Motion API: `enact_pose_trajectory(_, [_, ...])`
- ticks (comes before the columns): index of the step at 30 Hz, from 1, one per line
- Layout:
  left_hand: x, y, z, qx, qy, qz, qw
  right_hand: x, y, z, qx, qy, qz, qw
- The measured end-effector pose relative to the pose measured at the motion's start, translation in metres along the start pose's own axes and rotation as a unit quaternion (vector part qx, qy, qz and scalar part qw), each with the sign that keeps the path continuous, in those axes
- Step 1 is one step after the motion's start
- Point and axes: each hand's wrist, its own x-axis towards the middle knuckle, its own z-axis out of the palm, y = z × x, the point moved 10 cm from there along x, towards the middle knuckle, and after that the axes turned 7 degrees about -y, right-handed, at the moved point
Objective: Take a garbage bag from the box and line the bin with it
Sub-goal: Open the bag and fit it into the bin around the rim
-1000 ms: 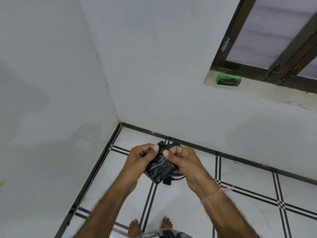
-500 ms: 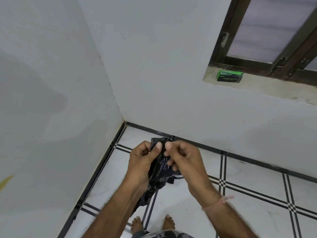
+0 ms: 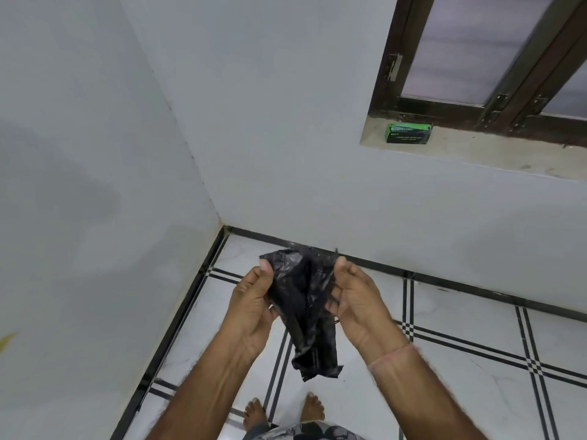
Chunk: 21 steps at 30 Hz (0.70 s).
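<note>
Both forearms reach forward at waist height, palms turned inward. The left hand (image 3: 254, 300) pinches one upper edge of the black garbage bag (image 3: 306, 309) between thumb and fingers; the right hand (image 3: 357, 300) pinches the opposite edge. The 2 hands are held apart, the crumpled bag hanging between them above the tiled floor (image 3: 476, 376). The green box (image 3: 408, 133) sits at the left end of the window sill (image 3: 508, 154).
</note>
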Motion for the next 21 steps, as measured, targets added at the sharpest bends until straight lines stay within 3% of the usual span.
enact_pose_trajectory(5, [-0.003,-0.004,-0.005,0.068,0.006,0.009,0.998,0.014,0.003,-0.031,0.007,0.122,-0.022,0.992])
enact_pose_trajectory(10, [-0.008,-0.006,0.002,0.113,-0.064,0.034,0.991,0.02,-0.013,-0.04,-0.103,0.156,-0.126,0.974])
enact_pose_trajectory(13, [-0.015,-0.008,0.006,0.083,-0.129,-0.002,0.988,0.021,-0.03,-0.038,-0.124,0.119,-0.167,0.971])
enact_pose_trajectory(16, [-0.015,-0.011,0.013,0.089,-0.142,-0.064,0.984,0.019,-0.041,-0.017,-0.161,0.038,-0.189,0.968])
enact_pose_trajectory(19, [-0.011,-0.003,0.029,0.155,-0.154,-0.084,0.972,0.023,-0.045,0.005,-0.193,-0.026,-0.19,0.962])
enact_pose_trajectory(21, [-0.012,0.004,0.045,0.251,-0.189,-0.077,0.946,0.025,-0.048,0.014,-0.21,-0.062,-0.195,0.956])
